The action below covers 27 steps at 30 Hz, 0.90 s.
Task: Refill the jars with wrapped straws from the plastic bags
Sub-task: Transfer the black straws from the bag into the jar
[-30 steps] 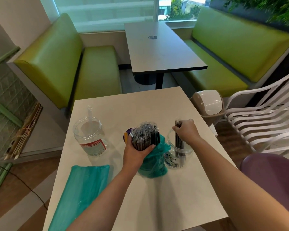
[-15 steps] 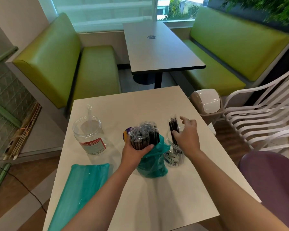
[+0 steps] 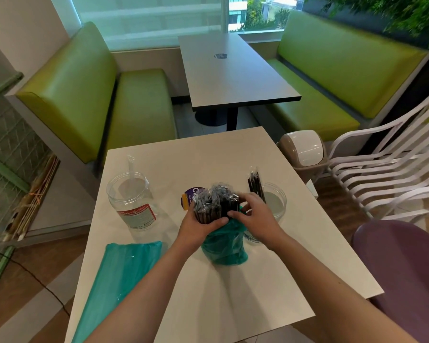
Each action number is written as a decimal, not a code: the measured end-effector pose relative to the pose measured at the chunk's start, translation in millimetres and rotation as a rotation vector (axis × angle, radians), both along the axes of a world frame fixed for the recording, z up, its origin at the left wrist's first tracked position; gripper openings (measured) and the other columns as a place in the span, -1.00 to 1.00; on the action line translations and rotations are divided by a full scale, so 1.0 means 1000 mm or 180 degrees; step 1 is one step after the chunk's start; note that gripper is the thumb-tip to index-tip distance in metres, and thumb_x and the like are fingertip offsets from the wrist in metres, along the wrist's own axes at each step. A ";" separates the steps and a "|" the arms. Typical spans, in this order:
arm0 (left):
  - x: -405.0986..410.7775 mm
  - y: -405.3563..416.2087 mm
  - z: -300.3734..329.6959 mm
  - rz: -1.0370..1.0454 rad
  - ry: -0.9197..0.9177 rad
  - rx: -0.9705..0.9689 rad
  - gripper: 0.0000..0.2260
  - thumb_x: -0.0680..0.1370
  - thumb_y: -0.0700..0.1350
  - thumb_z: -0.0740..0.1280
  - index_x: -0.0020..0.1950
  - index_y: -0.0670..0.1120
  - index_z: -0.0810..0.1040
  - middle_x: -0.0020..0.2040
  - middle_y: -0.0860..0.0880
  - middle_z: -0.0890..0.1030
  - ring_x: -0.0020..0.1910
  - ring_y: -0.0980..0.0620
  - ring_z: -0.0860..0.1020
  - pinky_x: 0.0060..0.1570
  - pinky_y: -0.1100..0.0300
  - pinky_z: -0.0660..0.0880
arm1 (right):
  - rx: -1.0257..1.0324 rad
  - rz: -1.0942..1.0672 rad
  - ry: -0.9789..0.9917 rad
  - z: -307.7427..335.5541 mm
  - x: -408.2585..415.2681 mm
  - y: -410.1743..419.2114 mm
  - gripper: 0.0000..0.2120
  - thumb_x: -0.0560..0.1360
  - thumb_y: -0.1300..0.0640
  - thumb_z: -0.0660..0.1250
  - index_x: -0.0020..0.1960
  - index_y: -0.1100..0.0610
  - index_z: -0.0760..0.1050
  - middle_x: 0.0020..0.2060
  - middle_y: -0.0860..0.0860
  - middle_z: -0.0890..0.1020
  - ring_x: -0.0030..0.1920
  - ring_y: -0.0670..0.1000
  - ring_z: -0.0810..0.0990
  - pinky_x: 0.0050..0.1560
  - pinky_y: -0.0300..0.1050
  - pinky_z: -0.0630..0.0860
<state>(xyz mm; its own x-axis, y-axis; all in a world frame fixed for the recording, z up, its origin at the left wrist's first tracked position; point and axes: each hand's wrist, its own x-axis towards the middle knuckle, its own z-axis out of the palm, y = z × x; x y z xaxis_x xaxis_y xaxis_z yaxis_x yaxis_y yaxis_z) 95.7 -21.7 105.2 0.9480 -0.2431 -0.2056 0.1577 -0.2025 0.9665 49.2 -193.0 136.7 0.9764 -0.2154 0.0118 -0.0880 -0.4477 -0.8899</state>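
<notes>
mid-refill: left hand (image 3: 198,225) wraps the straw bundle (image 3: 214,204) in the teal bag (image 3: 224,246) mid-surface; right hand (image 3: 254,216) pinches its straws. next, likely carry a few to the right-edge jar (image 3: 274,204).

— Where is there room on the pale square table (image 3: 233,157)?

— The far half and the near right corner are bare.

— And what blocks the middle?

— A clear plastic jar with a red label (image 3: 131,201) stands left, a flat teal plastic bag (image 3: 124,271) lies near-left, and an upright teal bag of dark wrapped straws (image 3: 218,204) stands just beside the clear jar on the right (image 3: 274,203).
</notes>
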 end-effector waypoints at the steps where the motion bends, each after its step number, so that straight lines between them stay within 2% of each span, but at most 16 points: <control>1: 0.000 0.000 0.001 -0.0010 0.0010 -0.0012 -0.16 0.13 0.12 0.68 0.34 0.04 0.43 0.19 0.08 0.62 0.20 0.10 0.57 0.25 0.00 0.51 | -0.0069 -0.0047 -0.0002 -0.002 0.000 0.000 -0.63 0.46 0.14 0.46 0.25 0.06 0.52 -0.01 -0.07 0.48 -0.10 -0.06 0.54 -0.14 -0.39 0.46; 5: -0.002 0.000 0.002 -0.0108 -0.0046 -0.0016 -0.25 0.23 -0.11 0.66 0.31 0.07 0.38 0.17 0.11 0.59 0.20 0.12 0.55 0.16 0.22 0.50 | -0.0165 -0.0043 -0.0023 -0.005 -0.005 0.002 -0.87 0.49 0.13 0.42 0.01 0.05 0.53 -0.10 -0.05 0.51 -0.16 -0.14 0.53 -0.15 -0.33 0.46; 8: -0.005 -0.002 0.002 -0.0166 -0.0107 0.0004 -0.24 0.23 -0.17 0.66 0.30 0.08 0.34 0.16 0.12 0.57 0.17 0.18 0.54 0.01 0.40 0.50 | -0.0014 0.0083 0.0051 -0.003 -0.007 0.007 -0.90 0.52 0.20 0.37 -0.02 0.04 0.49 -0.15 -0.07 0.56 -0.25 -0.28 0.53 -0.25 -0.41 0.44; 10: -0.006 -0.003 0.001 -0.0063 -0.0130 0.0016 -0.24 0.22 -0.09 0.66 0.31 0.09 0.35 0.17 0.12 0.57 0.17 0.16 0.54 0.08 0.34 0.51 | 0.0031 0.0097 0.0055 -0.002 -0.008 0.007 -0.91 0.54 0.19 0.35 0.00 0.06 0.47 -0.13 -0.03 0.57 -0.26 -0.29 0.53 -0.26 -0.41 0.45; 13: -0.006 -0.003 0.002 0.0176 -0.0136 0.0112 -0.22 0.18 0.11 0.66 0.32 0.11 0.38 0.20 0.09 0.58 0.21 0.07 0.54 0.24 0.08 0.50 | 0.0102 0.0074 0.0088 -0.002 -0.009 0.004 -0.91 0.56 0.15 0.33 0.06 0.08 0.47 -0.08 0.02 0.59 -0.19 -0.15 0.56 -0.24 -0.31 0.52; 15: -0.007 -0.004 0.005 0.0273 -0.0165 0.0164 -0.28 0.23 0.07 0.64 0.30 0.09 0.40 0.17 0.09 0.58 0.19 0.06 0.54 0.23 0.10 0.49 | 0.0028 0.0091 0.0120 -0.002 -0.010 0.004 -0.90 0.57 0.09 0.30 0.08 0.01 0.50 -0.05 0.02 0.59 -0.08 -0.02 0.59 -0.15 -0.21 0.58; 16: -0.007 -0.004 0.006 0.0302 -0.0188 0.0181 -0.30 0.26 0.04 0.64 0.30 0.08 0.40 0.15 0.09 0.58 0.17 0.07 0.54 0.20 0.14 0.49 | -0.0015 0.0102 0.0141 -0.003 -0.010 0.003 -0.89 0.56 0.03 0.29 0.08 -0.05 0.51 -0.04 0.00 0.59 -0.01 0.02 0.58 -0.06 -0.09 0.61; 18: -0.008 -0.005 0.007 0.0332 -0.0218 0.0214 -0.30 0.28 0.02 0.63 0.33 0.06 0.40 0.15 0.08 0.57 0.16 0.07 0.54 0.20 0.14 0.48 | -0.0079 0.0080 0.0181 -0.004 -0.012 0.004 -0.88 0.56 -0.04 0.26 0.07 -0.11 0.51 -0.04 -0.04 0.58 0.07 0.04 0.53 0.07 0.06 0.56; 20: -0.009 -0.006 0.006 0.0375 -0.0243 0.0241 -0.31 0.27 0.03 0.63 0.32 0.06 0.40 0.16 0.07 0.57 0.17 0.06 0.54 0.23 0.11 0.48 | -0.0114 0.0001 0.0183 0.002 -0.014 0.006 -0.89 0.60 0.00 0.23 0.09 -0.06 0.49 -0.06 -0.05 0.51 0.08 0.01 0.46 0.14 -0.02 0.48; 23: -0.010 -0.008 0.007 0.0451 -0.0297 0.0302 -0.33 0.28 0.03 0.63 0.29 0.08 0.39 0.13 0.09 0.56 0.14 0.07 0.53 0.18 0.16 0.47 | -0.0204 -0.0121 0.0193 0.012 -0.017 0.005 -0.85 0.63 0.01 0.16 0.16 -0.01 0.43 -0.04 -0.02 0.42 0.04 -0.05 0.41 0.13 -0.14 0.36; 27: -0.010 -0.011 0.008 0.0461 -0.0410 0.0366 -0.27 0.28 0.03 0.63 0.36 0.03 0.37 0.15 0.08 0.55 0.12 0.11 0.50 0.10 0.24 0.42 | -0.0192 -0.0060 0.0041 0.028 -0.018 0.005 -0.80 0.65 -0.01 0.10 0.18 0.04 0.39 -0.02 0.01 0.54 -0.01 -0.05 0.50 0.05 -0.09 0.42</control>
<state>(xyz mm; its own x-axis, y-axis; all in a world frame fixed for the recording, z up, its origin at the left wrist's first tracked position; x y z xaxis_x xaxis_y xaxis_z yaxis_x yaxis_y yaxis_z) 86.1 -32.2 113.1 0.9915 -0.0846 -0.0992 0.0700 -0.2968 0.9524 31.5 -188.1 164.5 0.9723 -0.2332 0.0129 -0.1082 -0.4985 -0.8601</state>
